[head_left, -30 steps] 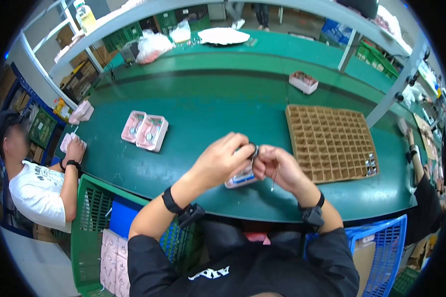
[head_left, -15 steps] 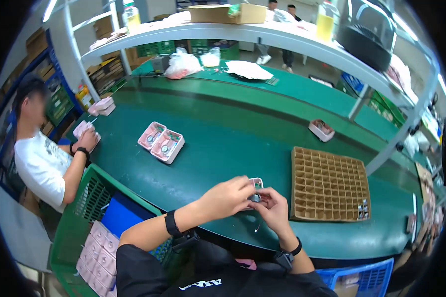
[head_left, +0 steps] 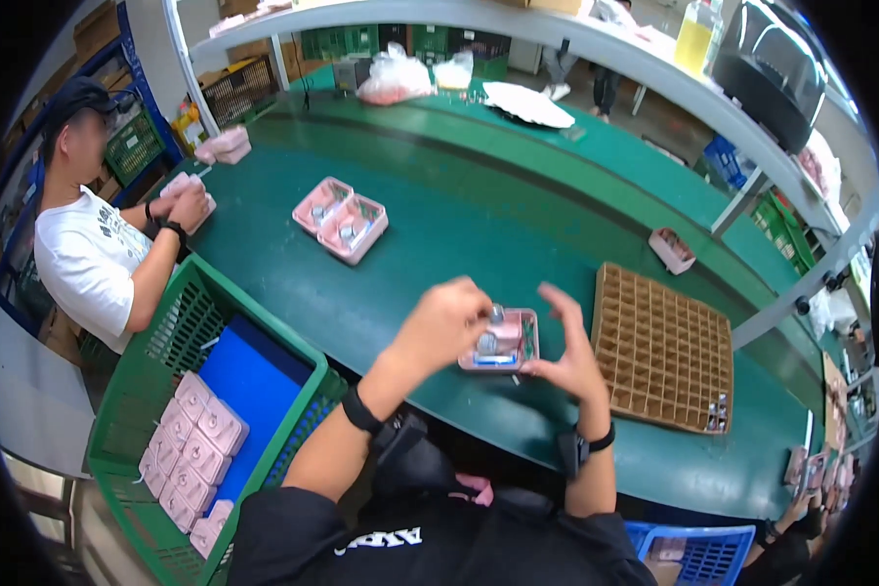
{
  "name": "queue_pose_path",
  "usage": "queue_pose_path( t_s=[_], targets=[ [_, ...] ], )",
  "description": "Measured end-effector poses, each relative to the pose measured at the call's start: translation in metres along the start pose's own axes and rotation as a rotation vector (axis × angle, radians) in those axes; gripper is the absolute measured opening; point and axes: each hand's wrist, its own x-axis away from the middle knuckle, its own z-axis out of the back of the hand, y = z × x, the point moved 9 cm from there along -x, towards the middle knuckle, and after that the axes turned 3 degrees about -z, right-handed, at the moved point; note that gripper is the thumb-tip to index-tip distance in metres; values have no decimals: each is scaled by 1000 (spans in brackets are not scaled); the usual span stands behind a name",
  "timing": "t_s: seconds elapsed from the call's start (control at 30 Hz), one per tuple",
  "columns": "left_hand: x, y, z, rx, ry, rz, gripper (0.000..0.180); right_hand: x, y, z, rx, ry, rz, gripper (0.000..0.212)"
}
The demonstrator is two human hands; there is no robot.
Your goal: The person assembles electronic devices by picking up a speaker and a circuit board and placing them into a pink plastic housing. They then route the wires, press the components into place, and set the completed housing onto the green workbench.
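Observation:
A small open pink box (head_left: 531, 363) sits on the green bench top in front of me, with a round silver part, a green piece and pink walls inside. Over its far left edge my left hand (head_left: 443, 324) is closed in a pinch. At its fingertips shows a small silver cylindrical part (head_left: 497, 314), too small to name more exactly. Just right of the box is my right hand (head_left: 574, 354), thumb and fingers spread wide, holding nothing; its thumb is near the box's right corner.
To the right lies a brown cardboard divider tray (head_left: 662, 352) with several silver parts in one corner. Two open pink boxes (head_left: 342, 220) stand farther left. A green crate (head_left: 308, 386) with pink housings is at my left, beside a co-worker (head_left: 93, 234). A shelf (head_left: 439, 21) spans the back.
My hands have come apart: the right one has let go of the small silver part and opened. The left one holds it over the box, whose inside now shows. My view has shifted.

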Motion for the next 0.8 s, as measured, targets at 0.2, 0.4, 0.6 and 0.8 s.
queue_pose_path(
  t_s=[0.2,0.4,0.6,0.8],
  targets=[
    [17,-34,-1,47,40,224,15,26,37,-32,149,-149,-216,126],
    [36,-35,-34,69,-106,188,16,71,13,-41,165,-56,-345,123],
    [41,-23,-54,48,-261,161,15,89,7,-37,75,-9,-430,117],
    [42,-32,-63,32,-319,155,14,89,10,-37,90,15,-398,117]
  ],
)
